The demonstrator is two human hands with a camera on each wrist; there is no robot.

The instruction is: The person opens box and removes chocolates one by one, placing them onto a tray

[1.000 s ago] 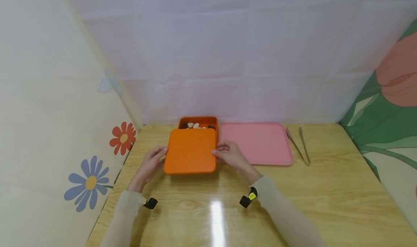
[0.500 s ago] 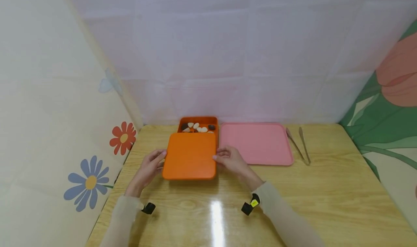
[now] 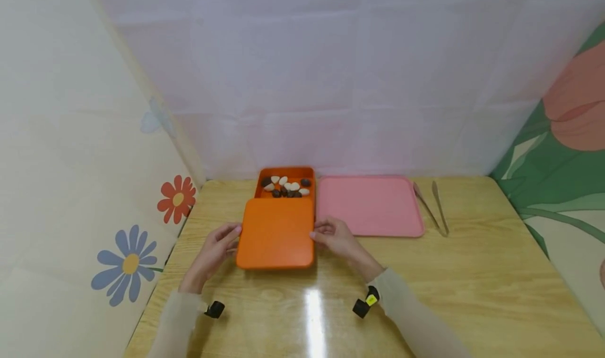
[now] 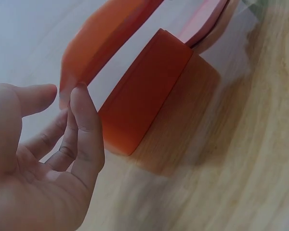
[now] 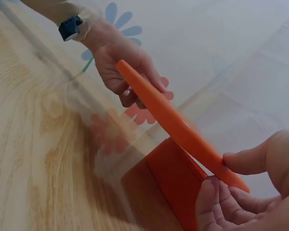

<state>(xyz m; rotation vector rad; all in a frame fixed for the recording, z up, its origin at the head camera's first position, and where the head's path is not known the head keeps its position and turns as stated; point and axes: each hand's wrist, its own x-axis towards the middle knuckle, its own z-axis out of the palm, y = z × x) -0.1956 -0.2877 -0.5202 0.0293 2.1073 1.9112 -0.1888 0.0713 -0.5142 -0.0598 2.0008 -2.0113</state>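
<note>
An orange lid [image 3: 275, 233] is held between both hands, lifted off and overlapping the near part of an orange box [image 3: 286, 171]. My left hand [image 3: 215, 252] pinches its left edge; in the left wrist view, thumb and fingertips [image 4: 81, 98] are at the lid's rim. On the opposite edge, my right hand [image 3: 339, 241] grips with the thumb on top and fingers underneath, as the right wrist view shows. The lid [image 5: 159, 108] slants there above the box wall [image 5: 171, 178]. Several black and white pebble-like pieces [image 3: 288, 186] lie in the box; its near part is hidden.
A pink tray [image 3: 368, 206] lies just right of the box. Beyond it are metal tongs [image 3: 437, 211] with spread arms. A pale cloth wall [image 3: 302, 85] rises behind the wooden table [image 3: 491, 274], and a flowered wall [image 3: 127, 190] stands on the left.
Both hands have drawn the lid toward the person, away from the back of the box. More of the black and white pieces has come into sight.
</note>
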